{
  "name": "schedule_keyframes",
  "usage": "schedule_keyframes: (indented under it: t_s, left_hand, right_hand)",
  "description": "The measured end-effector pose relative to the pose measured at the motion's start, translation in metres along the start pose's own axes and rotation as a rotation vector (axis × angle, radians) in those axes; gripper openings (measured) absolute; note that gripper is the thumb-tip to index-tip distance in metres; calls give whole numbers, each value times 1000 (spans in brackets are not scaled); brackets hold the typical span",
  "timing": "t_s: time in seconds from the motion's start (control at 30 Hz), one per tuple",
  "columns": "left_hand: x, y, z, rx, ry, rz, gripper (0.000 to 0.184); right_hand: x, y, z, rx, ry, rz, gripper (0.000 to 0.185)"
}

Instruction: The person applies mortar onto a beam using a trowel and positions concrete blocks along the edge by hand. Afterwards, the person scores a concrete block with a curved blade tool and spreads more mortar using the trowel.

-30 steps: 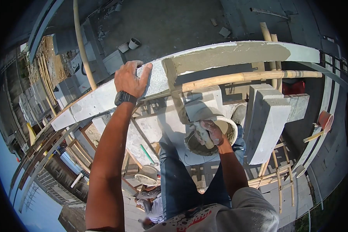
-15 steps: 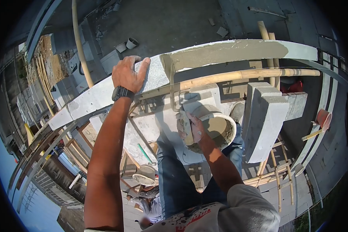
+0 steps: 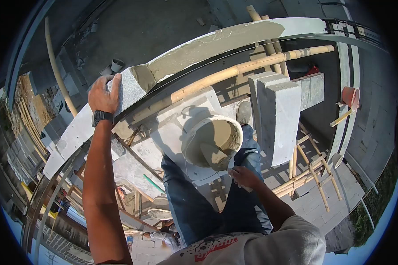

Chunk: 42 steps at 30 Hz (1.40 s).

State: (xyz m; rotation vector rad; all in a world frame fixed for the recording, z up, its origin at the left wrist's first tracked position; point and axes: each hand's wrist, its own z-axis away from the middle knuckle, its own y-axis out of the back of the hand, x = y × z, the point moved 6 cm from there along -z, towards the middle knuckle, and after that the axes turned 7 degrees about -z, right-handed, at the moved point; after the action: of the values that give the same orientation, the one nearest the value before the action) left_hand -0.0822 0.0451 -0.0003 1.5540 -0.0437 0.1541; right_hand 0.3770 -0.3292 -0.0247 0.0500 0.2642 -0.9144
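My left hand, with a black watch at the wrist, rests on top of the pale block wall. Its thumb is apart from the fingers, whose tips are hidden past the far edge. Grey mortar coats the wall top farther right, ending in a thick lump close to that hand. My right hand is closed around the handle of a trowel. The trowel's blade lies inside a white bucket holding wet mortar. The bucket stands by my knees.
Pale blocks stand upright right of the bucket. A bamboo pole runs along the wall's near side. Bamboo scaffolding drops away at lower right. A reddish bucket sits farther right. Below left, part of another person shows.
My right hand has moved down and back, and the trowel, upright beside the bucket before, now has its blade in the mortar. My left hand stays on the wall; the whole view has shifted.
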Motion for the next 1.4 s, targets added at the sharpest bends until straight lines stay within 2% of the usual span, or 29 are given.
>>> schedule_keyframes:
  t_s: [0.03, 0.13, 0.23, 0.3, 0.37, 0.43, 0.5, 0.57, 0.63, 0.67, 0.7, 0.73, 0.77, 0.83, 0.9, 0.97, 1.03, 1.1, 1.2, 1.3, 1.4]
  left_hand:
    - [-5, -5, 0, -15, 14, -23, 45]
    - [-7, 0, 6, 0, -7, 77, 42]
    - [-12, -7, 3, 53, -39, 129, 42]
    - [-5, 1, 3, 185, -55, 83, 42]
    - [4, 6, 11, 428, 143, 494, 39]
    - [63, 16, 33, 487, 114, 697, 33]
    - [212, 13, 66, 311, 60, 869, 24]
    - [344, -41, 93, -137, -14, 924, 21]
    - [474, -100, 101, -415, -418, 788, 33]
    - [510, -148, 107, -518, -463, 830, 38]
    - [535, -205, 110, -657, -356, 840, 51]
    - [563, -236, 104, -730, -408, 691, 60]
    - [586, -267, 100, -806, -456, 542, 70]
    - [623, -318, 92, -796, -666, 294, 88]
    - [647, -339, 100, -1000, -492, 482, 105]
    - [652, -341, 119, -1103, -584, 368, 118]
    - [649, -344, 117, -1227, -508, 431, 123]
    - [646, -338, 113, -1311, -451, 464, 123]
    - [639, -311, 113, -1398, -425, 421, 118]
    - [626, -267, 118, -1482, -339, 490, 118]
    - [606, -243, 118, -1459, -231, 444, 109]
  right_hand:
    - [-1, -2, -8, 76, 46, 269, 42]
    - [9, -7, -23, 286, 276, 211, 41]
    - [15, 52, -4, 436, 426, 20, 39]
    - [42, 117, 13, 751, 420, -225, 34]
    - [131, 173, 3, 878, 359, -543, 29]
    - [231, 209, 8, 1045, 196, -716, 27]
    - [347, 209, 2, 1181, -105, -859, 39]
    - [417, 192, 7, 1391, -421, -744, 44]
    - [490, 157, -23, 1161, -721, -895, 58]
    - [496, 148, -34, 1201, -752, -1148, 62]
    - [492, 137, -43, 1232, -786, -1408, 67]
    - [495, 120, -52, 1253, -830, -1668, 72]
    - [509, 112, -68, 1284, -654, -1757, 77]
    - [541, 108, -101, 1339, -280, -1892, 88]
    - [537, 112, -112, 1281, -320, -1879, 95]
    - [515, 114, -104, 1244, -437, -1870, 98]
    - [495, 113, -93, 1207, -618, -1865, 98]
    - [480, 117, -82, 1181, -707, -1935, 98]
    - [500, 76, -97, 1087, -165, -2013, 100]
    - [524, 57, -79, 1042, -113, -1753, 100]
    - [527, 87, -31, 722, -462, -1391, 98]
